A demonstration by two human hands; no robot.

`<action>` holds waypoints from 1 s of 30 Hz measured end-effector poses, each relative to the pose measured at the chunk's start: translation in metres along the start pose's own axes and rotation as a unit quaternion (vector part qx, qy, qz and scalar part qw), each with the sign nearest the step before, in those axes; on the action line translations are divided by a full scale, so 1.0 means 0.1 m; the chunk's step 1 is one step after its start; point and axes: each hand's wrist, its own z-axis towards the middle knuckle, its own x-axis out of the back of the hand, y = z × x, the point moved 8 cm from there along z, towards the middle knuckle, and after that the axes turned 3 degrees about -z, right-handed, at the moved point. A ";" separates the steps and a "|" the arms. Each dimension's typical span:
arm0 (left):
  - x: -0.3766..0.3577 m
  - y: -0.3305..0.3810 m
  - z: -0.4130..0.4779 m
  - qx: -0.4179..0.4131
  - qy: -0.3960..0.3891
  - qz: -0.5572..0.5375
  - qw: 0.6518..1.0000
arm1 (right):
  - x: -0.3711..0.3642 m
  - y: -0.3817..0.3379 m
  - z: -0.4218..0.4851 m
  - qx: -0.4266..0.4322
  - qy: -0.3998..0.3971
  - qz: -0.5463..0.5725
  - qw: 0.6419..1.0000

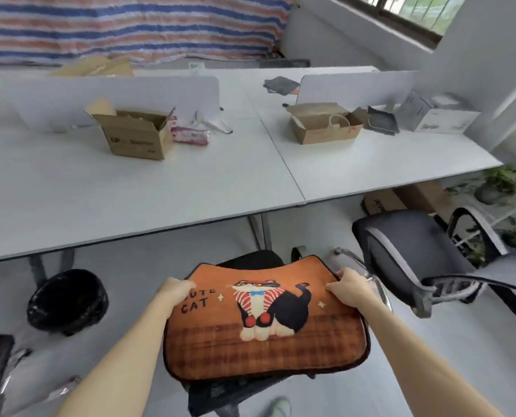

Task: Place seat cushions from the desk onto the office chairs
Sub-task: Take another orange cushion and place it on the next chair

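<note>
An orange seat cushion (265,341) printed with a cat and the words "CUTE CAT" lies flat over the seat of a black office chair (250,260) right below me. My left hand (175,291) grips the cushion's far left corner and my right hand (351,288) grips its far right corner. A second office chair (410,254), grey with black armrests, stands bare to the right. Two dark grey cushions rest on the white desk (130,191): one (383,120) by the right box, another (280,85) behind the divider.
Two open cardboard boxes (136,133) (322,124) and a pink packet (190,136) sit on the desk. A black-lined waste bin (67,300) stands on the floor at the left. Potted plants (503,182) and boxes crowd the right, under and beyond the desk's end.
</note>
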 end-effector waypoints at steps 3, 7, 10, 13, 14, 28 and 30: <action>-0.24 -0.31 0.16 0.067 0.009 -0.018 0.998 | -0.18 -0.03 0.49 0.020 -0.062 -0.062 0.996; -0.46 -0.45 0.13 0.116 0.050 -0.044 0.991 | -0.56 -0.08 1.02 0.034 -0.130 -0.115 0.984; -0.52 -0.57 0.33 0.121 0.077 -0.041 0.989 | -0.85 -0.17 1.35 0.044 -0.142 -0.121 0.982; -0.56 -0.62 0.57 0.107 0.103 -0.010 0.989 | -1.09 -0.27 1.60 0.039 -0.143 -0.117 0.982; -0.58 -0.60 0.63 0.100 0.112 -0.003 0.989 | -1.17 -0.27 1.67 0.034 -0.146 -0.110 0.983; -1.13 -1.19 1.60 0.150 0.200 -0.038 0.967 | -2.00 -0.18 2.33 0.007 -0.029 -0.024 0.999; -1.26 -1.30 1.64 0.172 0.187 -0.039 0.966 | -2.07 -0.15 2.39 0.009 -0.013 -0.024 1.000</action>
